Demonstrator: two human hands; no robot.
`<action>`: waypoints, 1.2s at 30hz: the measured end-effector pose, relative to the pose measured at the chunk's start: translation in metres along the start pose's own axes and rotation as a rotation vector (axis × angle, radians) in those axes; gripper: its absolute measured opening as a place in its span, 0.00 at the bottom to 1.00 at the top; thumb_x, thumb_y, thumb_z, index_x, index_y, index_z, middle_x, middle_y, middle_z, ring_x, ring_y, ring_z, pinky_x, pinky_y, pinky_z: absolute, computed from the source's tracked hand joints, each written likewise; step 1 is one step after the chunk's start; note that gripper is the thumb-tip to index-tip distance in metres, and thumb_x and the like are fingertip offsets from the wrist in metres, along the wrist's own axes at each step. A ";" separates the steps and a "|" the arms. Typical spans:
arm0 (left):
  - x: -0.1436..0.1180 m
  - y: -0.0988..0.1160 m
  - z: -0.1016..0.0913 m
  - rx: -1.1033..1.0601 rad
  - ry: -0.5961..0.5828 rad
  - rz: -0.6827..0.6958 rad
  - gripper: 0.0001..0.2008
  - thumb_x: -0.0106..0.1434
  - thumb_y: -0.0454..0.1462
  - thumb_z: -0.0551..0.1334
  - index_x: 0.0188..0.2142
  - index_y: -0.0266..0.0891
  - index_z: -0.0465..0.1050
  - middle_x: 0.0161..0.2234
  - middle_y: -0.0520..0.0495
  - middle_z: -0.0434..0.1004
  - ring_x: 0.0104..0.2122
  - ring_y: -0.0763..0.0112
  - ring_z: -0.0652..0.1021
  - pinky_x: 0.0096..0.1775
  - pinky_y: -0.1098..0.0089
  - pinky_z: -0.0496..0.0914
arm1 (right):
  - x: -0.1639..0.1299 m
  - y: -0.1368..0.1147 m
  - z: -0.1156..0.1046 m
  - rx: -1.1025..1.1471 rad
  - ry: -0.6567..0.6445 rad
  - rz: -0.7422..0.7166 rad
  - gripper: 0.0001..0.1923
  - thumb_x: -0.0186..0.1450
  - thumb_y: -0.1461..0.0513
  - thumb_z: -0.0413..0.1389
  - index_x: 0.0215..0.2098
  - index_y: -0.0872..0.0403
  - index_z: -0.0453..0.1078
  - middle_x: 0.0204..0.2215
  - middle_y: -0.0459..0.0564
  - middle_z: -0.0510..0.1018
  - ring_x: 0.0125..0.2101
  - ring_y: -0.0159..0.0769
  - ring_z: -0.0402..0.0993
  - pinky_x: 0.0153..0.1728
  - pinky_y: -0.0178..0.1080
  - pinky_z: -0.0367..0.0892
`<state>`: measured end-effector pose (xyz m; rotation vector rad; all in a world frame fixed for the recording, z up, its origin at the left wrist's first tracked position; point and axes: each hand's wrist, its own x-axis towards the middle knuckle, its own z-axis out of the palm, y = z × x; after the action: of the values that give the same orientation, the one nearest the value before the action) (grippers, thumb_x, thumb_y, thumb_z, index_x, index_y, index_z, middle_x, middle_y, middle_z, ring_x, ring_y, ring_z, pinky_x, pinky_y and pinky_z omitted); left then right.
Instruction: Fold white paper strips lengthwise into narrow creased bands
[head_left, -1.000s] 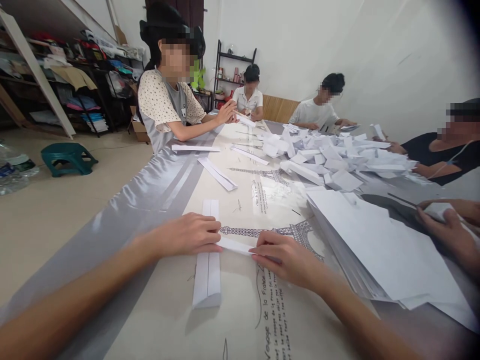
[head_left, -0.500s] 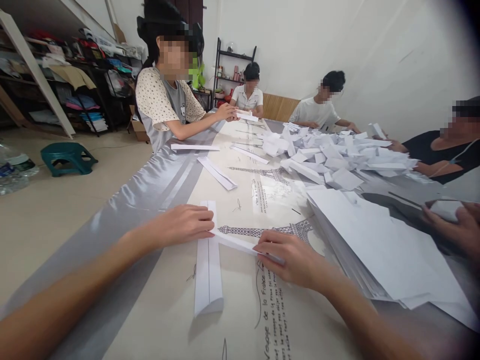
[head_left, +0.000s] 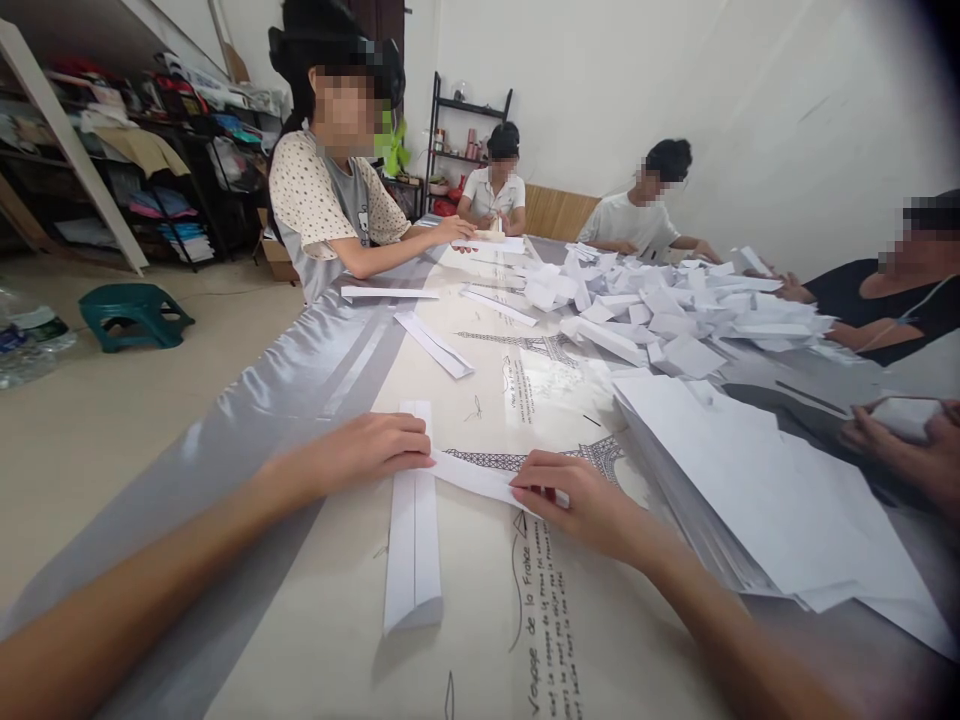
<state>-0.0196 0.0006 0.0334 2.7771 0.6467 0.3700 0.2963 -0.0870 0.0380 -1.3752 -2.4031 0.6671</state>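
Note:
A narrow folded paper strip stretches between my two hands, crossing over a longer folded paper strip that lies on the printed tablecloth. My left hand pinches the narrow strip's left end, above the longer one. At the other end, the fingers of my right hand are closed on the same narrow strip. The longer strip has a crease line down its middle and a raised, curved near end. Its part beneath my left fingers is hidden.
A stack of white paper sheets lies to the right. Beyond it is a heap of folded papers. More strips, one a folded paper strip, lie farther up the tablecloth. Several people sit around the table, some handling paper.
The narrow strip has turned slightly, so more of its flat face shows. Both my hands stay nearly in place. The person at left has lowered a paper piece toward the table.

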 end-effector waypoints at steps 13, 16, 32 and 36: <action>0.009 -0.002 0.031 0.394 0.183 -0.012 0.19 0.79 0.41 0.45 0.36 0.38 0.69 0.34 0.47 0.71 0.36 0.65 0.72 0.42 0.66 0.64 | 0.002 0.004 0.008 -0.174 0.042 -0.094 0.15 0.75 0.64 0.47 0.53 0.45 0.72 0.48 0.50 0.73 0.38 0.36 0.75 0.37 0.41 0.72; 0.011 0.003 0.029 0.319 0.207 -0.059 0.17 0.79 0.39 0.47 0.36 0.38 0.69 0.35 0.47 0.71 0.37 0.65 0.72 0.43 0.66 0.65 | 0.002 0.003 0.008 -0.270 0.068 -0.188 0.13 0.75 0.64 0.48 0.53 0.48 0.72 0.47 0.52 0.73 0.42 0.40 0.74 0.37 0.42 0.72; 0.011 0.009 0.030 0.255 0.265 0.215 0.14 0.78 0.38 0.50 0.47 0.39 0.75 0.41 0.45 0.80 0.42 0.65 0.77 0.48 0.64 0.70 | 0.006 0.001 0.016 -0.420 0.207 -0.241 0.17 0.77 0.63 0.44 0.43 0.54 0.74 0.32 0.51 0.77 0.31 0.37 0.73 0.29 0.39 0.67; 0.010 0.016 0.024 0.206 0.301 0.113 0.20 0.79 0.39 0.47 0.38 0.39 0.75 0.31 0.49 0.76 0.32 0.69 0.75 0.38 0.69 0.67 | 0.007 0.003 0.014 -0.140 0.199 -0.147 0.14 0.77 0.59 0.47 0.42 0.51 0.75 0.36 0.49 0.81 0.33 0.36 0.76 0.34 0.38 0.69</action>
<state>0.0027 -0.0128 0.0179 2.9900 0.6255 0.7994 0.2884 -0.0831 0.0253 -1.2358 -2.3983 0.3137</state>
